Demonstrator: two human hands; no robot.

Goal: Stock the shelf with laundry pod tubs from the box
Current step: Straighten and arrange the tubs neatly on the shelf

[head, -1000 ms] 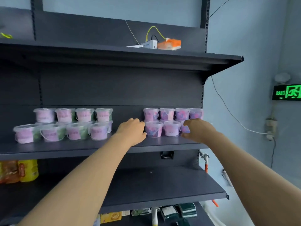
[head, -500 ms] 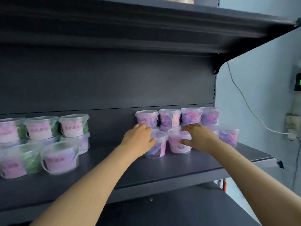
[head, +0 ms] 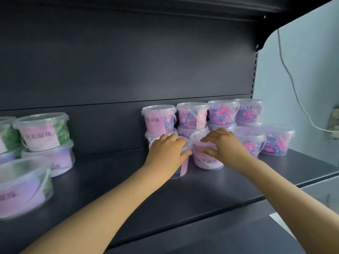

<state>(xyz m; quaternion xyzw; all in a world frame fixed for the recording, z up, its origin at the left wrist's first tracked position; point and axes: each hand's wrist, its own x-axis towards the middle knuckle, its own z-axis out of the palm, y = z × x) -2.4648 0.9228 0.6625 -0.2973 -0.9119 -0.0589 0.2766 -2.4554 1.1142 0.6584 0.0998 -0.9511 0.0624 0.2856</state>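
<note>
Two clear laundry pod tubs with pink labels stand side by side at the front of the purple group on the dark shelf (head: 128, 180). My left hand (head: 167, 151) grips the left tub (head: 183, 167) from above, its thumb round the front. My right hand (head: 223, 143) holds the right tub (head: 207, 161), with fingers spread over the lid and the thumb on the label side. Behind them several more purple-pod tubs (head: 192, 116) are stacked two high against the back panel. No box is in view.
Two more purple tubs (head: 277, 140) stand to the right, near the shelf end. Green-pod tubs (head: 43, 131) are stacked at the left, one blurred tub (head: 22, 189) nearest me. A bare stretch of shelf lies between the groups. A white cable (head: 293, 88) hangs on the right wall.
The view has closed in on the shelf. Both hands have settled onto the two front tubs, the right hand now spread over its lid.
</note>
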